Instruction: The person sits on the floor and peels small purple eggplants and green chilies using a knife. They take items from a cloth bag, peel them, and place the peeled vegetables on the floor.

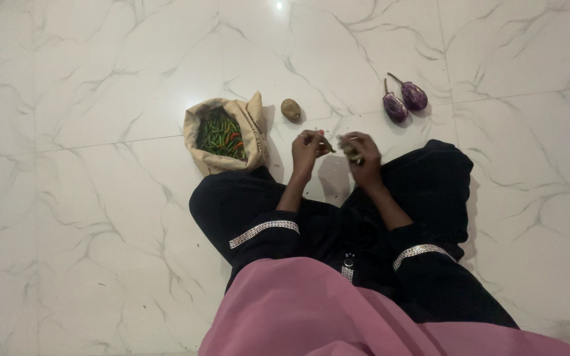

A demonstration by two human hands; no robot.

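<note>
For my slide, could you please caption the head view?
Seated on marble floor, both hands work a small green vegetable beside a chilli bag.

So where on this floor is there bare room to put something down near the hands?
Bare tile lies left of the bag, between the potato and the eggplants, and right of the eggplants. It is crowded between the bag and the left hand, and around the right hand, where the black-clad knees close in.
</note>
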